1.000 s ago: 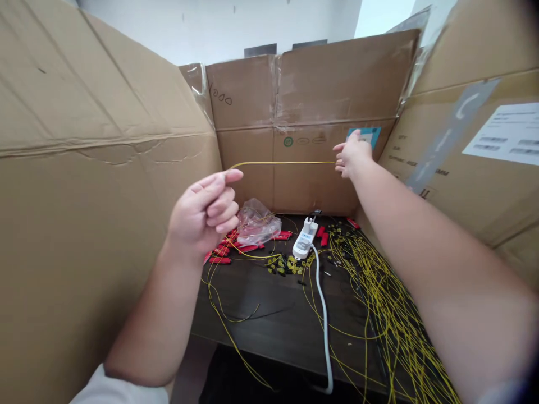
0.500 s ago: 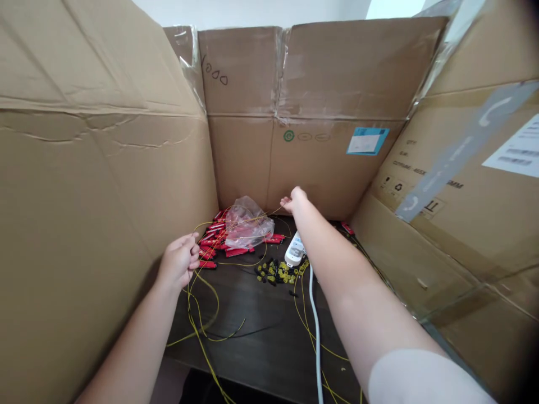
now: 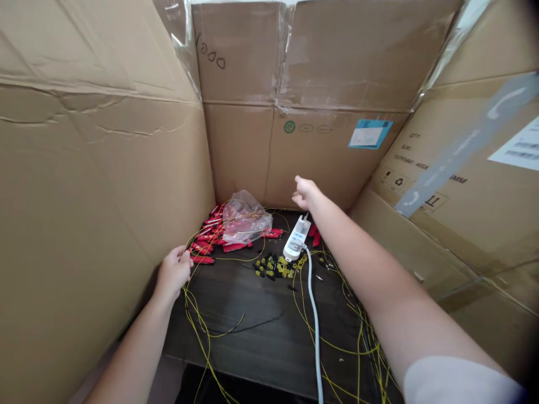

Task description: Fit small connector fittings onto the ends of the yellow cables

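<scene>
My left hand (image 3: 173,273) is low at the left edge of the dark table (image 3: 256,331), fingers curled on thin yellow wires (image 3: 197,320) that loop down past the front edge. My right hand (image 3: 306,193) hovers in the air above the white power strip (image 3: 296,239) near the back cardboard wall, fingers loosely apart and holding nothing I can see. A heap of red connectors (image 3: 210,238) lies under a crumpled clear plastic bag (image 3: 244,216) between the two hands.
Tall cardboard walls (image 3: 101,185) close in the table on the left, back and right. Small yellow and black caps (image 3: 278,267) lie by the power strip. Its white cable (image 3: 314,325) runs to the front edge. More yellow wires (image 3: 362,342) spread on the right.
Both hands came down from holding a yellow wire stretched taut in the air. The left dropped to the table's left edge with the wires; the right let go and hovers over the power strip.
</scene>
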A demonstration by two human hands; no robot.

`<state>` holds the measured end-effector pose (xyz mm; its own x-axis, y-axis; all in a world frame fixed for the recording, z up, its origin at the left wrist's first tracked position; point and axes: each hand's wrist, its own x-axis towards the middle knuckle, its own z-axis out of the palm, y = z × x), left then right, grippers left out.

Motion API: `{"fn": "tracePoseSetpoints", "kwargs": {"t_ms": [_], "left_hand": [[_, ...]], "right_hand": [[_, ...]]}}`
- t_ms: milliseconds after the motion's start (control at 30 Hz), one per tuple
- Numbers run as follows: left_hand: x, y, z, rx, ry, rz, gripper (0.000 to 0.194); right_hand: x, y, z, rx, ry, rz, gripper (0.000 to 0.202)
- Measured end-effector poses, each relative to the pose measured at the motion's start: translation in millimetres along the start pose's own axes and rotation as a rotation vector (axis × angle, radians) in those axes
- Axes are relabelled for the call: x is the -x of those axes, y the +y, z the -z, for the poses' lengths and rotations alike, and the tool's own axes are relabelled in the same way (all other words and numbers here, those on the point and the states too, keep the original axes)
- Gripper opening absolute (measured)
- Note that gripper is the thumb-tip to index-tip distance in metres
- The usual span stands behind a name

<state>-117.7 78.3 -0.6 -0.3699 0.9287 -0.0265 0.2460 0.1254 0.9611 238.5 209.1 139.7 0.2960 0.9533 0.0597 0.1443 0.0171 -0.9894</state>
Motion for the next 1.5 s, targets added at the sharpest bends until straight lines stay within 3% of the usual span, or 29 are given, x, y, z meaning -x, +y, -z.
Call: {"fn": "tracePoseSetpoints", "kwargs": {"t_ms": [100,200,300,400,500,633,733,833,967,1200,1367,1500], "left_hand": [[-4,-3,3.2,-0.326,0.021,-0.116,0.056],[-1,0,5.8,-0.656,0.011,-0.245,0.061],[6,9,2.8,-0.932,0.041,-0.402,0.054],[10,24,-10.5,-0.931,0.047,-0.626,0.044],[14,47,-33.6,-0.735,0.010,-0.888,0.035],[29,69,-71.4,-0.523,-0.146,-1.097,0.024],[44,66,-98.9,-0.435,-0.346,-1.162,0.023],[55,50,-117.6,-0.377,-0.446,-1.208,0.025],[58,31,-122.5,-0.397,-0.421,-1.233,0.022],[51,23,-118.2,-0.411,-0.397,-1.216,0.022],[50,23,-119.0,-0.386,-0.406,-1.181,0.022],[50,23,-117.4,-0.363,-0.416,-1.146,0.023]], "right_hand": [[21,-21,47,-0.129,0.067,0.003,0.032],[46,-24,98,-0.226,0.123,0.097,0.032],[65,4,135,0.020,0.166,0.042,0.029],[75,49,153,0.329,0.175,-0.045,0.019],[79,87,159,0.490,0.163,-0.052,0.013],[79,105,160,0.680,0.103,0.009,0.007],[74,108,157,0.790,0.001,0.031,0.010],[67,114,152,0.892,-0.106,0.024,0.013],[59,122,146,1.023,-0.172,0.017,0.015],[49,128,134,1.125,-0.107,-0.045,0.018],[45,128,133,1.035,-0.033,-0.083,0.014],[50,125,141,0.832,0.133,-0.103,0.015]]}}
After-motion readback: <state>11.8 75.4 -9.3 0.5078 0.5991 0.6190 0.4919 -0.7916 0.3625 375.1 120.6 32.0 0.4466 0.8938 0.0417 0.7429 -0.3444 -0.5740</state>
